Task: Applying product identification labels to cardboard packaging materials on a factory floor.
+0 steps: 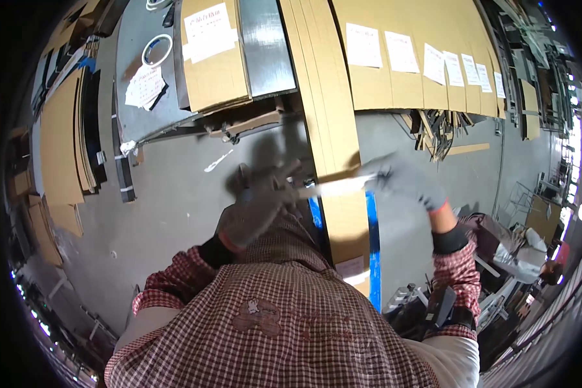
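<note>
A pale, shiny strip (343, 186), which looks like tape, stretches between my hands across a long, narrow cardboard package (333, 116). My left hand (258, 210), in a grey glove, is closed at the strip's left end, with its fingertips blurred. At the other end, my right hand (407, 181), also gloved in grey, grips the strip, its fingers smeared by motion. Beneath the strip, the package runs from the far edge toward my body, and blue bars (374, 258) show along its near part.
A metal-topped table (271, 58) at the far left bears stacked cardboard, paper labels (145, 87) and a tape roll (157, 50). Labelled cardboard sheets (381, 87) lie at the far right, with scrap strips (436, 132) under them. Another person (514, 249) is at the right.
</note>
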`<state>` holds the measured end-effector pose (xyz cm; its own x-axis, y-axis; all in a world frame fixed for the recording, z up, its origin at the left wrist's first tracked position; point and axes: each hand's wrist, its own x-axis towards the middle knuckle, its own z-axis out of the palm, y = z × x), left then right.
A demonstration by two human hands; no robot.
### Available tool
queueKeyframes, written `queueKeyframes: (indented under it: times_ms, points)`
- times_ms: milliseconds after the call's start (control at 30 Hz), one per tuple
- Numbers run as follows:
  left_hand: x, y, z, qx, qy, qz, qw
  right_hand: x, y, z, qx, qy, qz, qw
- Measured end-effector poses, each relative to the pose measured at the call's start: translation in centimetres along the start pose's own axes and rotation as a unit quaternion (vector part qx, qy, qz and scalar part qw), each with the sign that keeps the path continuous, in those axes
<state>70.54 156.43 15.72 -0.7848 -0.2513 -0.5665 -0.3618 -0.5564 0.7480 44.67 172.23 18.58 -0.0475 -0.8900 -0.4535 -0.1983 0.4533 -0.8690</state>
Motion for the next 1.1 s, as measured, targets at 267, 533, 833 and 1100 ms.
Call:
queueKeyframes:
  times_ms: [267,533,833,1100]
  points:
    - [17.5,-15.4,-2.6,0.385,-0.233,0.149,0.881,7.9,14.7,1.3,-0.054,0.02,0.092,0.994]
    - [16.4,-14.2,-5.1,0.361,-0.209,0.187,0.89,2.7,0.8,10.0,-0.119,0.363,0.125,0.916]
    - [10.8,-6.0,2.1,0.11,-0.207,0.065,0.97,0.9,4.1,13.7,-0.306,0.365,0.174,0.862]
    - [16.0,-9.1,3.5,0.455,-0.048,0.366,0.81,-1.2,-1.7,7.5,-0.317,0.28,-0.009,0.906]
